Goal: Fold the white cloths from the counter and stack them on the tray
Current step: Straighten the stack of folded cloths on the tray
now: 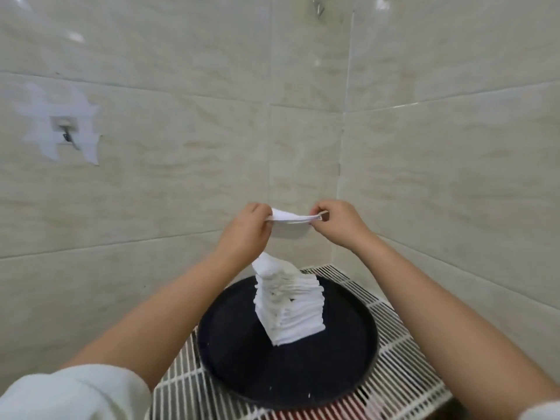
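Over one round tray (242,359), two hands, left hand (247,227) and right hand (336,221), pinch one cloth (291,221).

Tiled washroom or utility corner.
Glossy beige wall tiles (181,177), stick-on wall hook (65,128), white wire rack (391,359) in the corner.

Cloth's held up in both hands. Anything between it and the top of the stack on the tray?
Nothing visible. The left hand and right hand pinch the cloth by its ends, in the air above the stack on the tray. Only open air lies between; the stack's top cloth is rumpled and the pile leans.
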